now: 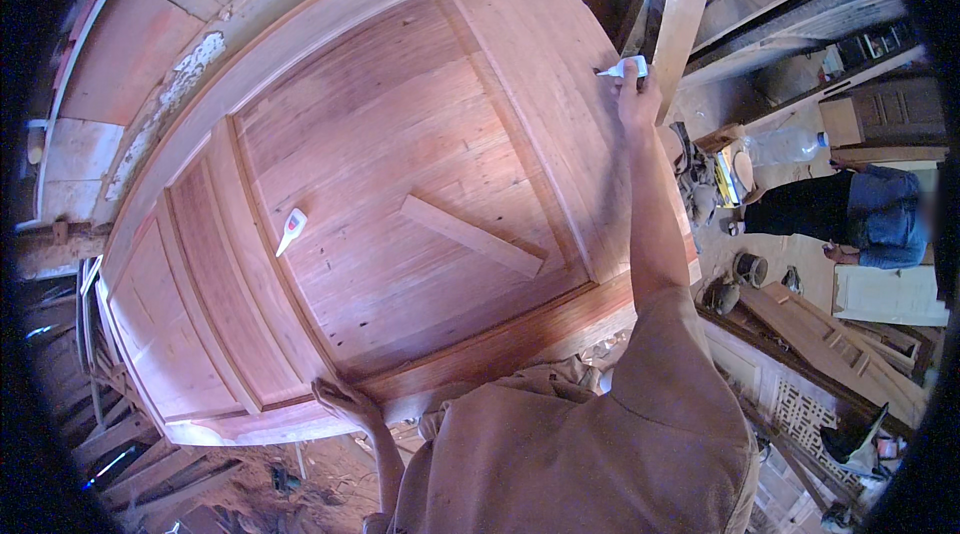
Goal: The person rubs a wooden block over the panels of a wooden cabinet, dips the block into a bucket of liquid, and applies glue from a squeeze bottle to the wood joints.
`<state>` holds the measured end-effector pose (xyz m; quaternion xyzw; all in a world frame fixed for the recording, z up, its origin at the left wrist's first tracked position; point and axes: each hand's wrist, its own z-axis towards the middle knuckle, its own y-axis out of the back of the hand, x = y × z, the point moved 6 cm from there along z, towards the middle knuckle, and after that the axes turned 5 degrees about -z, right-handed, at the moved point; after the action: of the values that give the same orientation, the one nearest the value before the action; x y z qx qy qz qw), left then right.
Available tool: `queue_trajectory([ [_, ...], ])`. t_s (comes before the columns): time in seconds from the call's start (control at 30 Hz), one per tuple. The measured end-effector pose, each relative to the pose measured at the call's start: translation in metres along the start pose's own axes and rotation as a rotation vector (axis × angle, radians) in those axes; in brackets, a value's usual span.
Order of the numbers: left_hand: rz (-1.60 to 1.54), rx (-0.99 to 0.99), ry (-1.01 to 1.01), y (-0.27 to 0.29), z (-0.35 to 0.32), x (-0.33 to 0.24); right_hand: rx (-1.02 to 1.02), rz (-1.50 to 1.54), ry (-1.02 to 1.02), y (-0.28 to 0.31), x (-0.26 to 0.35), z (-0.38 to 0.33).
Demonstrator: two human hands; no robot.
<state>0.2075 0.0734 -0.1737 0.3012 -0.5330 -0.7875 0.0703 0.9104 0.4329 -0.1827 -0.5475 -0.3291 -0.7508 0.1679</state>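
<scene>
A large panelled wooden door [530, 84] lies flat in front of me, reddish brown with raised frame strips. My right hand [637, 106] reaches to its far right end, closed around a small white glue bottle [630, 68]. The bottle's dark narrow tip points left, over the door's frame near a dark mark. My left hand [343, 402] rests on the near edge with its fingers laid over the wood, holding nothing. Across the big recessed panel lies a loose wooden strip [475, 236]. A second small white bottle with a pointed nozzle [291, 231] lies on a cross strip.
An upright plank [687, 9] stands just beyond my right hand. On the right, a person in a blue top [890, 217] is near a clear plastic bottle [785, 145]. More wooden panels [835, 344] lean at the lower right. Shavings [270, 489] cover the ground at lower left.
</scene>
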Motion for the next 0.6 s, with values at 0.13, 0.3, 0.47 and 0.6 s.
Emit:
queue_trajectory([
  [0.13, -0.035, 0.004, 0.023, 0.0015, -0.0001, 0.0007, 0.070, -0.043, 0.044, -0.0002, -0.0011, -0.0005],
  [0.3, 0.002, 0.013, -0.004, 0.0007, -0.0005, -0.0021, 0.094, -0.037, 0.060, 0.0024, 0.0021, -0.0021],
  [0.47, -0.031, 0.017, 0.022, -0.0015, -0.0013, 0.0036, 0.097, -0.005, 0.080, 0.0054, 0.0001, -0.0046],
  [0.6, 0.007, 0.011, -0.029, -0.0007, -0.0020, 0.0070, 0.077, -0.012, 0.051, 0.0069, -0.0049, -0.0056],
])
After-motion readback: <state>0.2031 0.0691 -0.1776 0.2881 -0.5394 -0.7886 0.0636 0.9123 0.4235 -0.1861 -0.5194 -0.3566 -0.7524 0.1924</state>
